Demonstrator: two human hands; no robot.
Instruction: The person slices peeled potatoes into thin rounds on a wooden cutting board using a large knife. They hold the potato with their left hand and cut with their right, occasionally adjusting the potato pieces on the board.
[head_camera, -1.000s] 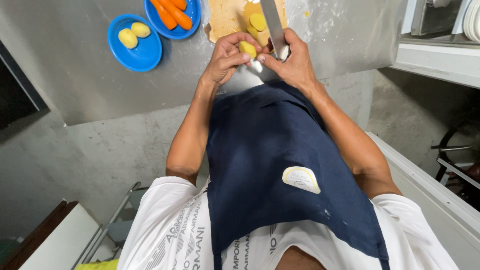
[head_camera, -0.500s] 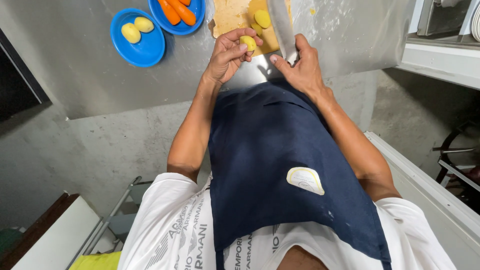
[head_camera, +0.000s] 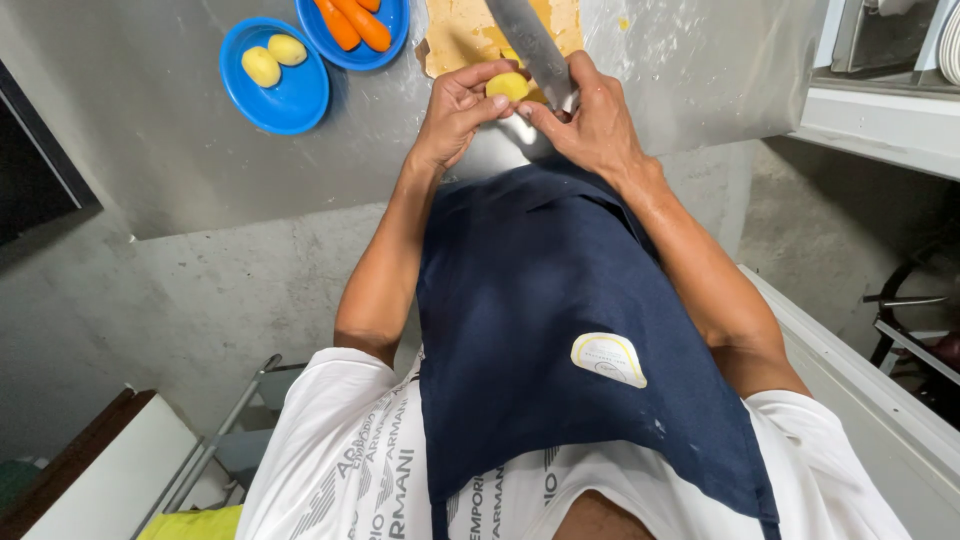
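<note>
Two blue plates (head_camera: 285, 100) beside potato (head_camera: 507, 86)

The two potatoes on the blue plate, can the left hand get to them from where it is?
Probably yes. The counter between the left hand and the two potatoes on the blue plate looks bare, but that hand already holds a potato piece.

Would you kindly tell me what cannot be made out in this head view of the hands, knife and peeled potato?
- Knife: tip cut off by the top edge; handle hidden inside the right hand.
- Potato: far side covered by the fingers of the left hand.
- Cutting board: upper part beyond the top edge.
- Carrots on their blue plate: ends cut off at the top edge.
- Shelf items at upper right: cropped, unidentifiable.
</note>
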